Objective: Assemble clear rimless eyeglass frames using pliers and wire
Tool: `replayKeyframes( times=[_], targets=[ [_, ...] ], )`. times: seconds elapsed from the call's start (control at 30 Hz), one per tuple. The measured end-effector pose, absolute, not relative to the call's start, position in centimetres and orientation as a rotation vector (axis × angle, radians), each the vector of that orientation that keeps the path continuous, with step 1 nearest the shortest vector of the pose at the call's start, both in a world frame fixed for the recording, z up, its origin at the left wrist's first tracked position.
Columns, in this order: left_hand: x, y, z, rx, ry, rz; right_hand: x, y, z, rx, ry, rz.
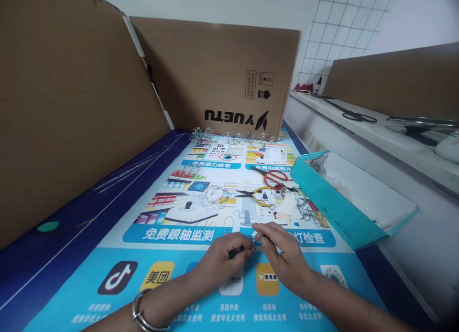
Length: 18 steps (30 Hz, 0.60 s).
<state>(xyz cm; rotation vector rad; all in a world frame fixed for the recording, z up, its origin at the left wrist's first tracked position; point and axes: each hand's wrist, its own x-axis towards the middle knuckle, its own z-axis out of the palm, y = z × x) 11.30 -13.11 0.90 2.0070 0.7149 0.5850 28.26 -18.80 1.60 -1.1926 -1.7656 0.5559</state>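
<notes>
My left hand (pixel 231 255) is closed in a pinch above the printed mat (pixel 172 255), with a metal bangle (pixel 138 313) on its wrist. Close beside it, my right hand (pixel 283 253) has its thumb and fingers drawn together. A tiny shiny piece (pixel 254 236) shows between the fingertips, too small to name. Just beyond the hands lie thin bent wires (pixel 229 222). Farther up are yellow-handled pliers (pixel 256 196), red-handled scissors (pixel 275 179), a clear beaded cluster (pixel 215 194) and a wire tangle (pixel 312 216).
A teal box (pixel 326 205) with a white inside stands at the right. Cardboard panels (pixel 215 69) close off the back and left. More clear beaded pieces (pixel 229 137) line the back panel's foot. Black scissors (pixel 358 116) rest on the right ledge. A green piece (pixel 48 226) lies left.
</notes>
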Motion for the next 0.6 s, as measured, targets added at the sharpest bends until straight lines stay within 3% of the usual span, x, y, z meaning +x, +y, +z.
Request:
replayKeyframes(
  times=[0.27,0.6],
  targets=[
    [10.94,-13.11,0.88,2.127,0.702,0.558,27.99,-18.46,2.54,-1.245,-1.751,0.909],
    [10.68,-12.79,0.82,2.198,0.657,0.529,27.66,-18.2,1.79,-1.193,-1.808,0.75]
  ],
)
